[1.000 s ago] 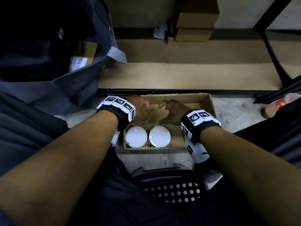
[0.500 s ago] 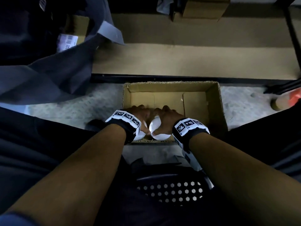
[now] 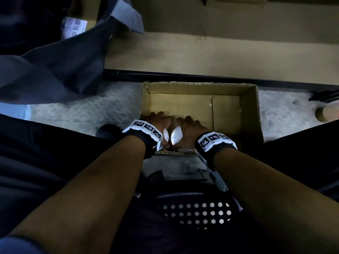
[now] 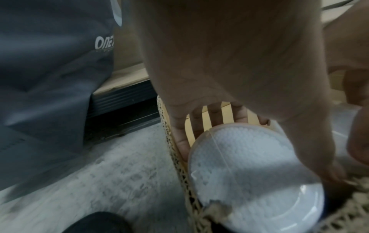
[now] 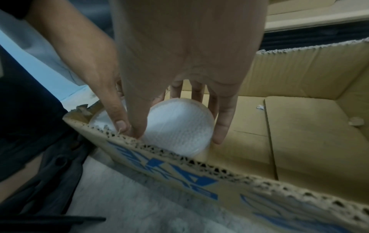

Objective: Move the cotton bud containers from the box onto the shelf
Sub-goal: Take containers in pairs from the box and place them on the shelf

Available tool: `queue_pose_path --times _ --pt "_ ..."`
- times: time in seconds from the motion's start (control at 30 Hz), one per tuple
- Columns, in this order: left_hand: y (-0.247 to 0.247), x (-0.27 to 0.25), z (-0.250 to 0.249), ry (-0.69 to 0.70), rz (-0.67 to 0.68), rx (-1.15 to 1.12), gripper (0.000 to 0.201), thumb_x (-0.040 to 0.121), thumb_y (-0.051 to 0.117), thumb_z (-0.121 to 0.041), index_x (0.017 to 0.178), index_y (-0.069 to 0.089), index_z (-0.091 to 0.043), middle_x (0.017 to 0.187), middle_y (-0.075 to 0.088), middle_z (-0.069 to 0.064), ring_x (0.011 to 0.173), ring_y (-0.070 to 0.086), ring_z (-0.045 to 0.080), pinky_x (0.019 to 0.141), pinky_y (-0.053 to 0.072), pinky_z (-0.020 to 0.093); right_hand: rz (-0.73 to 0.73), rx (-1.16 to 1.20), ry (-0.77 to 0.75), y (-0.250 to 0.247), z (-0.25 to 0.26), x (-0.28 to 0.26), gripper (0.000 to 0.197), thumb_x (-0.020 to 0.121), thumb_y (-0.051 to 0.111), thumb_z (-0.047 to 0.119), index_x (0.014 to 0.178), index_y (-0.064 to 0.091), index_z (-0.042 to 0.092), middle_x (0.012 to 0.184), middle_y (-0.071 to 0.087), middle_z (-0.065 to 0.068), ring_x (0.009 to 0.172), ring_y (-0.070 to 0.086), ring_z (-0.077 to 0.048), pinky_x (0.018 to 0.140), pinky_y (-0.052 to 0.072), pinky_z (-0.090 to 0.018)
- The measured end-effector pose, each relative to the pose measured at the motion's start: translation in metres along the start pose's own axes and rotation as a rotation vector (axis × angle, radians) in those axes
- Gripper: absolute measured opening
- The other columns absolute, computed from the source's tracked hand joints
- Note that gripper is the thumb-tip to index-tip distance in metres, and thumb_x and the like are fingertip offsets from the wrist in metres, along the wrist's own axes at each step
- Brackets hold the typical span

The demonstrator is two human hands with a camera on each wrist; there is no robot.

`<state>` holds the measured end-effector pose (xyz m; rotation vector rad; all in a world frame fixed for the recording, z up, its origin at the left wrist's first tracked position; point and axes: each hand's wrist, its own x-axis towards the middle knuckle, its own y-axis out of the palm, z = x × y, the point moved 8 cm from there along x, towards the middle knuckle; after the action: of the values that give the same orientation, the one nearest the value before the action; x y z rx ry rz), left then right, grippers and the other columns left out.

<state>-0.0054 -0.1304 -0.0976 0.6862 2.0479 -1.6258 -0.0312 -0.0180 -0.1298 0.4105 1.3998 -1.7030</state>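
Corrugated brown cardboard forms the box (image 3: pixel 254 114), its cut rim ragged and blue print on its near wall, and in its near left corner I see two round clear containers packed with white cotton buds standing side by side. My left hand (image 3: pixel 159 120) curls its fingers over the far side of the left container (image 4: pixel 247 171), thumb against the near wall, while my right hand (image 3: pixel 190 127) wraps the right container (image 5: pixel 177 126) the same way. Dark grey fabric (image 3: pixel 60 66) lies beyond the box's left edge, the tan shelf (image 3: pixel 211 55) runs past its far edge, and a perforated black stool (image 3: pixel 198 211) sits below my wrists.
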Motion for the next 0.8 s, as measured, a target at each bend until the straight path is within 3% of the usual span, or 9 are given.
queue_pose_path --times 0.1,0.23,0.37,0.43,0.57,0.67,0.8 --pt "0.003 0.003 0.001 -0.008 0.002 -0.002 0.072 0.064 0.059 -0.061 0.13 0.046 -0.036 0.118 0.051 -0.002 0.105 0.053 0.026 0.088 0.05 0.042 -0.009 0.023 -0.006 0.002 -0.001 0.001 0.079 0.075 0.059 0.058 0.141 0.032 0.023 0.129 0.041 -0.009 0.117 0.047 -0.037 0.101 0.042 -0.048" --pt "0.009 0.006 0.004 -0.018 0.009 -0.012 0.069 0.069 0.058 -0.056 0.133 0.043 -0.035 0.12 0.05 -0.001 0.106 0.052 0.028 0.089 0.05 0.043 -0.054 -0.025 -0.014 0.005 0.004 0.0 0.072 0.081 0.05 0.06 0.139 0.032 0.023 0.13 0.041 -0.008 0.109 0.047 -0.035 0.088 0.044 -0.044" --pt "0.007 0.009 0.004 -0.023 0.056 0.0 0.077 0.064 0.067 -0.054 0.134 0.042 -0.034 0.12 0.048 0.0 0.106 0.05 0.028 0.089 0.049 0.042 -0.05 -0.008 -0.012 0.002 0.001 -0.002 0.078 0.079 0.06 0.055 0.141 0.029 0.02 0.133 0.036 -0.011 0.113 0.046 -0.038 0.093 0.045 -0.047" --pt "0.004 0.008 0.002 -0.024 0.066 -0.019 0.079 0.057 0.069 -0.056 0.129 0.044 -0.034 0.115 0.048 -0.002 0.104 0.05 0.027 0.087 0.05 0.043 -0.039 -0.008 -0.005 -0.004 -0.001 -0.002 0.087 0.072 0.067 0.056 0.142 0.028 0.02 0.135 0.032 -0.011 0.116 0.044 -0.039 0.095 0.045 -0.048" --pt "-0.006 0.009 0.0 -0.062 0.045 -0.042 0.052 0.059 0.071 -0.047 0.103 0.05 -0.031 0.101 0.045 -0.004 0.094 0.048 0.024 0.076 0.05 0.039 -0.041 0.012 0.02 -0.016 -0.004 -0.002 0.088 0.071 0.07 0.052 0.142 0.026 0.022 0.137 0.03 -0.011 0.122 0.042 -0.039 0.096 0.044 -0.049" --pt "-0.011 0.012 0.002 -0.079 0.024 -0.045 0.053 0.057 0.073 -0.041 0.103 0.048 -0.03 0.099 0.044 -0.006 0.093 0.048 0.023 0.072 0.05 0.038 -0.067 0.02 0.033 -0.022 -0.004 -0.004 0.091 0.075 0.064 0.055 0.147 0.019 0.021 0.14 0.028 -0.011 0.125 0.04 -0.039 0.099 0.042 -0.048" --pt "-0.03 0.009 0.003 -0.077 0.016 -0.082 0.053 0.055 0.08 -0.039 0.093 0.044 -0.028 0.094 0.045 -0.005 0.093 0.049 0.023 0.071 0.05 0.037 -0.088 0.017 0.036 -0.036 -0.001 -0.007 0.097 0.075 0.07 0.048 0.149 0.014 0.022 0.142 0.027 -0.009 0.128 0.04 -0.037 0.098 0.044 -0.047"
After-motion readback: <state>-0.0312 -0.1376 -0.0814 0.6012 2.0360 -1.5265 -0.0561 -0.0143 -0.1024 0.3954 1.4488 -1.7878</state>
